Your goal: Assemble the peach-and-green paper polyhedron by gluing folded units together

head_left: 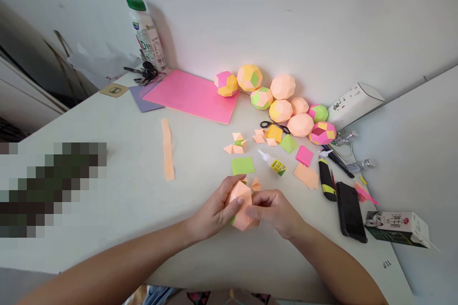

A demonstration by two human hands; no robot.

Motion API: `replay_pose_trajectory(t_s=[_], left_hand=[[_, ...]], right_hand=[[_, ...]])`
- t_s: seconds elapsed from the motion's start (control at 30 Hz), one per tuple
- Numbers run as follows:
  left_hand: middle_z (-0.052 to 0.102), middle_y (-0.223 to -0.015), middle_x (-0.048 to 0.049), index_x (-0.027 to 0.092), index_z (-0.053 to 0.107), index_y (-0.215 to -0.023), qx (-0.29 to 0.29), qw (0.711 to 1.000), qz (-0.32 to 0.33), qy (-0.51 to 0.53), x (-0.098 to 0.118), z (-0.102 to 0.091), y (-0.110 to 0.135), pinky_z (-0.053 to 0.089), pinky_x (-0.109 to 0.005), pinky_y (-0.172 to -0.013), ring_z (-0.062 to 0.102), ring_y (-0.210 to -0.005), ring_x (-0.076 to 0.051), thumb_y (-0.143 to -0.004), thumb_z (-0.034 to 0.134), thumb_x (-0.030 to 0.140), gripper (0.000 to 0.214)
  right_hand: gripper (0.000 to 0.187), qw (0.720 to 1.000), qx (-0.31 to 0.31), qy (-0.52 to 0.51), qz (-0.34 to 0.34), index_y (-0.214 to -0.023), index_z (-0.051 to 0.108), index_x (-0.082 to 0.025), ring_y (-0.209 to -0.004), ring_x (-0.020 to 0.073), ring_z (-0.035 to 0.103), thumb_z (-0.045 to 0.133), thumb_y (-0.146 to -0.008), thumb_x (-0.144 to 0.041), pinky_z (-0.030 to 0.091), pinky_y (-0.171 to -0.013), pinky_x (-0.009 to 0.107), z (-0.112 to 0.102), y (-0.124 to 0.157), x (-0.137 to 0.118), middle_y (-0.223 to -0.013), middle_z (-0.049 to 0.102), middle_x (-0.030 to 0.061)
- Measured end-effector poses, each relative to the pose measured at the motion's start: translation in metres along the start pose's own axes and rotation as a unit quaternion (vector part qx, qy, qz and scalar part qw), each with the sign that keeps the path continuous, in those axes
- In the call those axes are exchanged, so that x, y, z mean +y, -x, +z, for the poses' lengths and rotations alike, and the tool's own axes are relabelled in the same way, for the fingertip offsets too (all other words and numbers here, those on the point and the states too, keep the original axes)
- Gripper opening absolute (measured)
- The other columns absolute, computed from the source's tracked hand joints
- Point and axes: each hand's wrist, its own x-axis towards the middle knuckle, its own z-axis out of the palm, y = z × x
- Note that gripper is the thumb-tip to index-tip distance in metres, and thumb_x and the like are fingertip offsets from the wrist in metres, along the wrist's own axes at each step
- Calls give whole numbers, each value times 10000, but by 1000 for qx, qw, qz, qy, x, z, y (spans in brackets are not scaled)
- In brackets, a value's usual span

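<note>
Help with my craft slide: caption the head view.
Left hand and right hand hold a paper ball; a glue bottle and more balls lie beyond.

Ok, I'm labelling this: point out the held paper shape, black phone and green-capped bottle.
Held paper shape (242,192), head view: peach upper face.
Black phone (351,210), head view: middle of upper face.
Green-capped bottle (148,35), head view: labelled side.

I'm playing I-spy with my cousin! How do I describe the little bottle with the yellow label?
On the white table, find the left hand holding a peach paper ball. Just beyond it, right of a flat green rectangle, the bottle lies on its side. Its pointed white nozzle and yellow label set it apart from the paper pieces around it.
</note>
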Motion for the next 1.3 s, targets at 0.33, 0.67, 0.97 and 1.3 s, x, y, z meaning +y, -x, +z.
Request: replay_pose_trajectory(t_s=[0.33,0.67,0.97,1.3], left_hand=[[344,-1378,-167,242,195,-1417,-23,997,66,-34,-8,2,1,418,-512,-998,432,-1233,-344,-652,774,467,986],[340,-1361,-165,256,172,-1398,-16,990,71,-119,-7,7,3,463,-506,-973,433,-1245,-340,-699,747,304,906],[372,-1350,-197,238,153,-1410,12,987,85,-136,-14,12,6,492,-506,-926,469,-1224,-362,-679,770,331,961],[395,-1338,-199,233,165,-1412,17,989,69,-133,-11,10,7,497,-511,-911,497,-1191,-361,-681,771,412,967]], right_hand=[[289,999,-45,-17,0,-642,600,-149,-543,89,485,770,-696,-376,372,-540,237,-3,4,-9,-587,562,-32],[295,1000,-27,-3,-6,-688,566,-149,-577,106,500,753,-717,-375,391,-565,250,2,1,1,-630,583,-16],[220,997,0,62,-44,-671,547,-162,-617,112,450,709,-735,-296,368,-572,249,5,5,2,-641,519,-28],[207,998,-14,49,-30,-742,590,-144,-653,126,484,716,-731,-308,387,-598,258,6,4,3,-689,549,-9]])
